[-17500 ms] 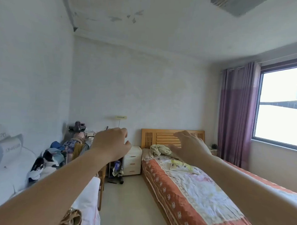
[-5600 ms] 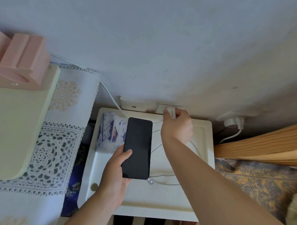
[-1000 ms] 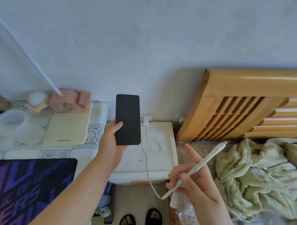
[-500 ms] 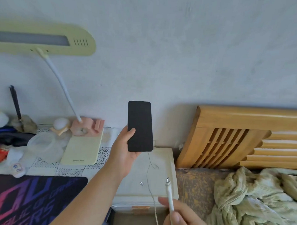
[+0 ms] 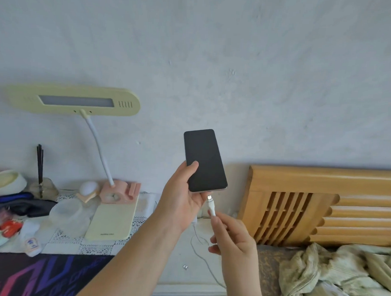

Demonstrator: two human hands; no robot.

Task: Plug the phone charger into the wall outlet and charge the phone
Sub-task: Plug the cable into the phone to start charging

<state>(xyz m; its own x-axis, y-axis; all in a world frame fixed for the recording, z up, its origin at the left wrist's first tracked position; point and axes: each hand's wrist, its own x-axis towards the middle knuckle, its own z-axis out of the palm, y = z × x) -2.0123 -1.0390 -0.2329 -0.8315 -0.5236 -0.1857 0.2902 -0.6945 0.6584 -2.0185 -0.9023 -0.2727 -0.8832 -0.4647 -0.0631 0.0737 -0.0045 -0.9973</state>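
Item: phone (image 5: 204, 160); location, centre of the frame, raised in front of the wall; dark screen toward the camera; long axis near upright, leaning slightly, top edge up and a little left, bottom edge down and right toward the cable.

Item: left hand (image 5: 181, 198); closed round the phone's lower left side, thumb laid on the glass; held so, by my judgement, to leave the bottom edge bare for the plug.

Item: right hand (image 5: 232, 240); lower centre; thumb and fingers pinching the white connector (image 5: 211, 203) low on its sleeve, so the metal tip stands free; connector's long axis roughly in line with the phone's, tip pointing up at the bottom edge, just short of it, not seated.

Item: cable (image 5: 203, 258); thin, white; trails from the right hand down across the white nightstand (image 5: 183, 284); the wall end appears to sit behind the left wrist, though that is hard to confirm.

Surroundings: wooden headboard (image 5: 321, 205) at right; pale yellow desk lamp (image 5: 74, 100) at left.

Status: insertion pending.
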